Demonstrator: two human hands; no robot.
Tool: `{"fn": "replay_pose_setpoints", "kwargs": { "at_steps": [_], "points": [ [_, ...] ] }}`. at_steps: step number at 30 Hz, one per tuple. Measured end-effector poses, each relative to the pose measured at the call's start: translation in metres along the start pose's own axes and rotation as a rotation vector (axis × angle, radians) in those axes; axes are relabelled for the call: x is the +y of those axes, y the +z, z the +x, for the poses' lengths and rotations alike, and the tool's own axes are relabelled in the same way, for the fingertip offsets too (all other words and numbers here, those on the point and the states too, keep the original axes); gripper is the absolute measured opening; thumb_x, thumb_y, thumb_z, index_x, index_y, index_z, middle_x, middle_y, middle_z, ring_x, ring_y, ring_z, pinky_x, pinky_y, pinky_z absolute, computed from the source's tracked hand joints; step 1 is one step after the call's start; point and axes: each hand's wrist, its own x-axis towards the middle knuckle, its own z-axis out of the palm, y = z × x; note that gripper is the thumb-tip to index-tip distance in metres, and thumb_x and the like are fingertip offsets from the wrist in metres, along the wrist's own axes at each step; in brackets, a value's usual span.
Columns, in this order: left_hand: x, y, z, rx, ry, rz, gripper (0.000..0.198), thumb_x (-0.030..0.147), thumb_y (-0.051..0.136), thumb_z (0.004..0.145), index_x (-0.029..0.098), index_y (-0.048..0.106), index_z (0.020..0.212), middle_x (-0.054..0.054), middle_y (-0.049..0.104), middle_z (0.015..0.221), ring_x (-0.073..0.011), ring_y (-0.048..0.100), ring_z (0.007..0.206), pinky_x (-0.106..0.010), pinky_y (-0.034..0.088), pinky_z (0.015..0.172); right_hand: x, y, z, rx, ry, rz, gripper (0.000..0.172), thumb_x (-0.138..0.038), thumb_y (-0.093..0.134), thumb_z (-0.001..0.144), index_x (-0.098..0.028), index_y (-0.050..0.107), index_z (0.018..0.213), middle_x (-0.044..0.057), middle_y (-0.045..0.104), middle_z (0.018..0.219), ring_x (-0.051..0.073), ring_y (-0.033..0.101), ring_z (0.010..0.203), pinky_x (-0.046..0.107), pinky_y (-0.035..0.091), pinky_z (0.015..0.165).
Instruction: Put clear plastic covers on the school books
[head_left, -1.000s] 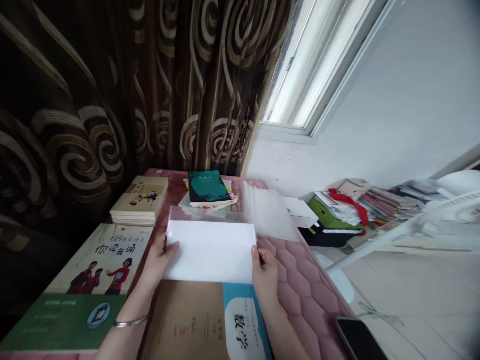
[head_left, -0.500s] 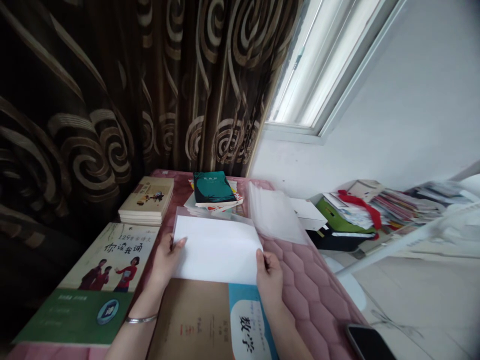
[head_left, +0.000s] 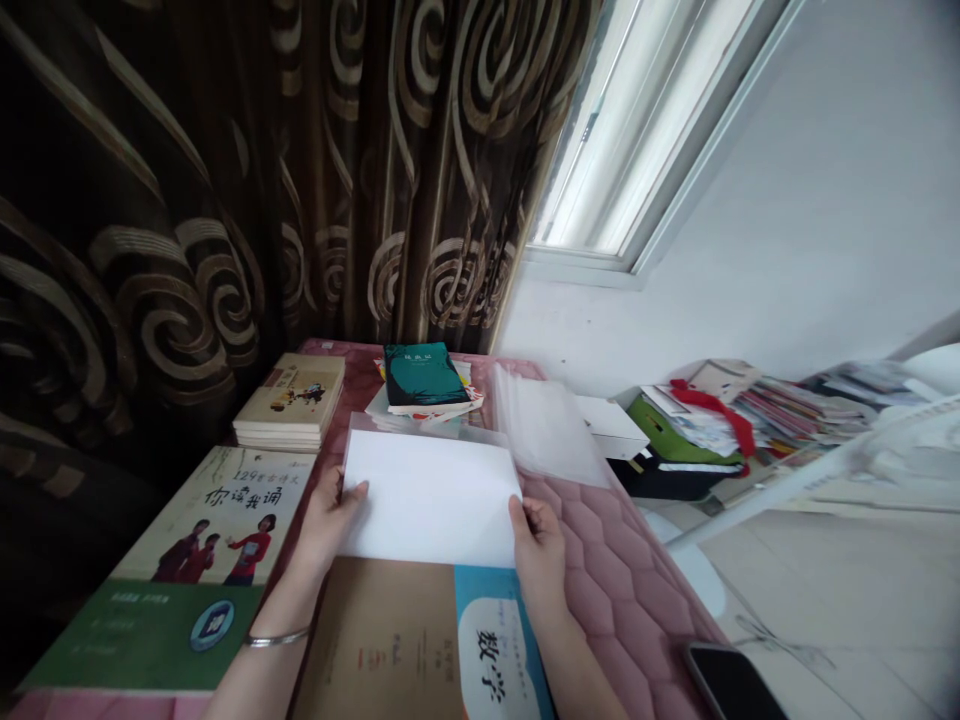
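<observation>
White sheet (head_left: 431,498) in both hands, just above the far part of the brown-and-blue book (head_left: 397,640); whether it touches the cover, cannot tell. Clear film (head_left: 364,422) shows past its far edge; whether the sheet lies inside the film or on it, cannot tell.

Left hand (head_left: 330,510): thumb on top, fingers curled behind, closed on the left edge. Right hand (head_left: 538,540): same pinch on the right edge, thumb near the corner. No gap visible in either grip beyond the sheet's thickness.

Handling, by judgement: light, flexible, easily creased; film probably slick. One leaf or several, cannot tell. Side edges the best hold, light even pull, thumbs flat.

Containers: black bin (head_left: 667,482) to the right, beyond the pink mat (head_left: 600,580). Loose papers (head_left: 686,418) and a red strip (head_left: 716,410) heaped over it, a green item (head_left: 660,435) beneath them; deeper contents hidden. Clear sleeves (head_left: 551,425) lie flat in a stack on the mat; nothing discernible inside.
</observation>
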Motion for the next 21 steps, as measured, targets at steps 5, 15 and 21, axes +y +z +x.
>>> {"fn": "replay_pose_setpoints", "kwargs": {
  "at_steps": [5,15,21],
  "points": [
    [-0.004,0.000,0.001,0.012,0.029,0.029,0.038,0.047,0.070,0.068,0.019,0.058,0.091,-0.007,0.070,0.093,-0.0215,0.064,0.086,-0.031,0.050,0.076,0.002,0.001,0.003,0.039,0.001,0.066,0.048,-0.059,0.066,0.072,-0.019,0.056,0.096,-0.001,0.061,0.068,0.017,0.055,0.063,0.028,0.044,0.059],
    [-0.008,0.001,0.001,0.051,0.031,0.109,0.039,0.050,0.067,0.071,0.018,0.059,0.093,-0.006,0.070,0.090,-0.0212,0.064,0.083,-0.030,0.049,0.075,-0.005,-0.006,0.000,-0.074,-0.029,-0.188,0.049,-0.067,0.051,0.081,-0.021,0.052,0.066,-0.002,0.054,0.057,0.016,0.047,0.054,0.026,0.036,0.051],
    [-0.010,0.003,0.002,0.066,0.069,0.162,0.037,0.051,0.065,0.073,0.018,0.060,0.090,-0.005,0.071,0.087,-0.0215,0.064,0.082,-0.030,0.048,0.077,-0.003,-0.005,0.001,-0.056,-0.060,-0.246,0.051,-0.070,0.044,0.083,-0.023,0.044,0.062,-0.004,0.047,0.052,0.015,0.043,0.052,0.026,0.032,0.050]
  ]
}}
